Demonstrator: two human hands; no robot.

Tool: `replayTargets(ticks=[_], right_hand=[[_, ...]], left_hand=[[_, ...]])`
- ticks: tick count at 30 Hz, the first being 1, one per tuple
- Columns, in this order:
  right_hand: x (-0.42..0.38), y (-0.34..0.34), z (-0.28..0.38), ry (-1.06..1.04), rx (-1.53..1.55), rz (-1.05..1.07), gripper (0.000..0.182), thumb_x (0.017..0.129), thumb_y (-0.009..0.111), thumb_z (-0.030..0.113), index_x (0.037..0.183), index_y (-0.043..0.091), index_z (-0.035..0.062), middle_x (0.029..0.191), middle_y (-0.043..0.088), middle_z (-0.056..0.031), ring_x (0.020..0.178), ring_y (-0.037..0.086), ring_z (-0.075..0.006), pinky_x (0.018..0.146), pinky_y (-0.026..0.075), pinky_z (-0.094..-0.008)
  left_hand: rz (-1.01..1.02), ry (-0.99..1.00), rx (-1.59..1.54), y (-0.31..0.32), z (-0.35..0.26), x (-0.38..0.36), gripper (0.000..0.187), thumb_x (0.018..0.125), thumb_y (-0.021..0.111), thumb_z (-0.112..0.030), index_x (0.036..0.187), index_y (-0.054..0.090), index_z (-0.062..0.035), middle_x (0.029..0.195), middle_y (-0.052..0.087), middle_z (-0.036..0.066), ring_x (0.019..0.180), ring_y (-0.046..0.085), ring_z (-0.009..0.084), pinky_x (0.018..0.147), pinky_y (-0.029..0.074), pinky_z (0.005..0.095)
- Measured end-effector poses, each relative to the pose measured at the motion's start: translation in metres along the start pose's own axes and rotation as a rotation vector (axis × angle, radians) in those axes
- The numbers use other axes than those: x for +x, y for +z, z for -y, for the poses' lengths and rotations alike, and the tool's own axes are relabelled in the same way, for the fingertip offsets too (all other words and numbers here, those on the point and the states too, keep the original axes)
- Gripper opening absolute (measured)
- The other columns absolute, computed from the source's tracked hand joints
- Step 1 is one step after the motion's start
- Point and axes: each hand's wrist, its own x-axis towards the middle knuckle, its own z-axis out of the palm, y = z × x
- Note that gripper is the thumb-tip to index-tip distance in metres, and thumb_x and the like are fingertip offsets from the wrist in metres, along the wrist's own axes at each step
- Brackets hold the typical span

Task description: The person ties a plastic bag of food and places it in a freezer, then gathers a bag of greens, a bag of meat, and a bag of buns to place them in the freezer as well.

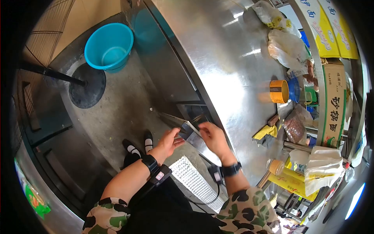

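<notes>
My left hand (pixel 168 143) is beside the near edge of an open metal door or drawer front (pixel 191 134) under the steel counter, its fingers apart and nothing visible in them. Over the top of that metal piece, my right hand (pixel 213 137) has its fingers curled; the fingertips are partly hidden, so a grip cannot be made out. Just below the hands, a white textured panel (pixel 193 175) slants toward my legs. Black bands with small boxes are on both wrists.
The steel counter (pixel 230 70) runs along the right, with an orange tub (pixel 279 91), plastic bags (pixel 286 46), a yellow cloth (pixel 265 132) and a lidded jar (pixel 276 167). A cardboard box (pixel 333 103) stands on a shelf. A teal basin (pixel 109 46) is on the floor beside a round black base (pixel 87 85).
</notes>
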Motion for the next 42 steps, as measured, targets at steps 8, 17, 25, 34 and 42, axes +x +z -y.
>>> replayTargets(ticks=[8, 17, 25, 34, 42], right_hand=[[0.06, 0.083, -0.067, 0.242, -0.11, 0.332, 0.022, 0.081, 0.061, 0.015, 0.099, 0.06, 0.0013, 0.088, 0.066, -0.0128, 0.085, 0.063, -0.025, 0.077, 0.049, -0.0324], [0.036, 0.216, -0.257, 0.478, -0.232, 0.422, 0.032, 0.08, 0.059, 0.025, 0.105, 0.059, 0.0047, 0.104, 0.063, -0.0191, 0.103, 0.057, -0.0368, 0.088, 0.044, -0.0431], [0.075, 0.325, -0.328, 0.6, -0.158, 0.251, 0.066, 0.08, 0.067, 0.036, 0.13, 0.043, -0.0007, 0.134, 0.041, -0.0226, 0.125, 0.039, -0.0376, 0.099, 0.038, -0.0428], [0.11, 0.392, -0.302, 0.443, -0.206, 0.341, 0.067, 0.082, 0.066, 0.023, 0.137, 0.034, 0.0022, 0.146, 0.021, -0.0195, 0.12, 0.045, -0.0368, 0.094, 0.045, -0.0424], [0.103, 0.405, -0.326, 0.387, -0.339, 0.611, 0.058, 0.08, 0.065, 0.019, 0.131, 0.042, 0.0041, 0.14, 0.034, -0.0194, 0.115, 0.05, -0.0369, 0.093, 0.045, -0.0439]], left_hand=[[-0.078, -0.118, 0.043, -0.09, 0.028, -0.074, 0.01, 0.081, 0.055, -0.011, 0.089, 0.05, -0.0108, 0.078, 0.049, 0.001, 0.073, 0.05, 0.0152, 0.071, 0.047, 0.0338], [-0.02, -0.558, -0.023, -0.235, 0.103, -0.14, 0.055, 0.073, 0.06, 0.003, 0.124, 0.042, -0.0061, 0.119, 0.053, 0.009, 0.113, 0.053, 0.0231, 0.095, 0.045, 0.0374], [0.024, -0.713, -0.109, -0.226, 0.083, -0.123, 0.073, 0.072, 0.063, 0.011, 0.137, 0.032, -0.0061, 0.133, 0.045, 0.01, 0.121, 0.047, 0.0238, 0.101, 0.041, 0.0378], [0.027, -0.72, -0.038, -0.226, 0.07, -0.099, 0.077, 0.072, 0.065, 0.008, 0.139, 0.029, -0.0061, 0.135, 0.044, 0.01, 0.122, 0.045, 0.0231, 0.101, 0.041, 0.0373], [0.052, -0.737, -0.035, -0.228, 0.067, -0.105, 0.081, 0.072, 0.068, 0.005, 0.141, 0.026, -0.0061, 0.136, 0.043, 0.01, 0.124, 0.043, 0.0224, 0.1, 0.041, 0.0369]])
